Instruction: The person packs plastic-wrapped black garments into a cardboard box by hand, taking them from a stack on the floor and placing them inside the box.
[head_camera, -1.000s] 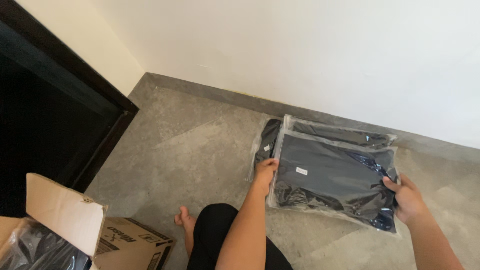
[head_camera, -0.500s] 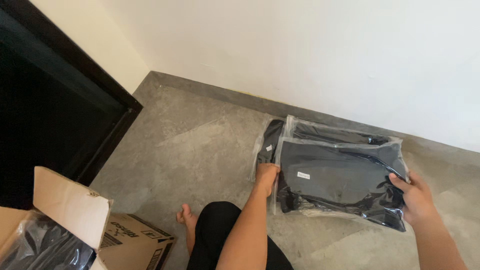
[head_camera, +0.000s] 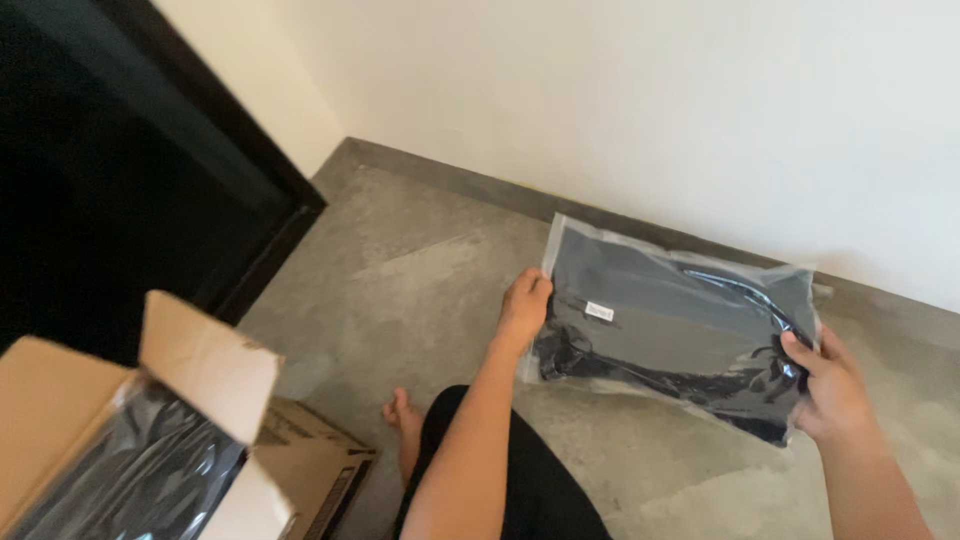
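- Packet: flat clear plastic bag with a dark folded garment inside, small white label near its left end, held tilted just above the floor close to the base of the white wall
- left hand: closed on the packet's left edge, thumb on top, fingers wrapped under
- right hand: gripping the packet's lower right corner, thumb pressed on the plastic, fingers behind it
- both hands carry the packet between them; it looks clear of the floor, though whether the far edge touches the floor can't be told
- floor: grey concrete, darker strip running along the wall just behind the packet
- cardboard box: well left of the packet and nearer the camera, flaps open, more dark goods in shiny plastic visible inside
- person's bare foot: on the floor between the box and the packet, below the left hand
- leg in black cloth: below the packet, under the left forearm
- dark doorway: far left of the packet, behind the box, black frame reaching down to the floor
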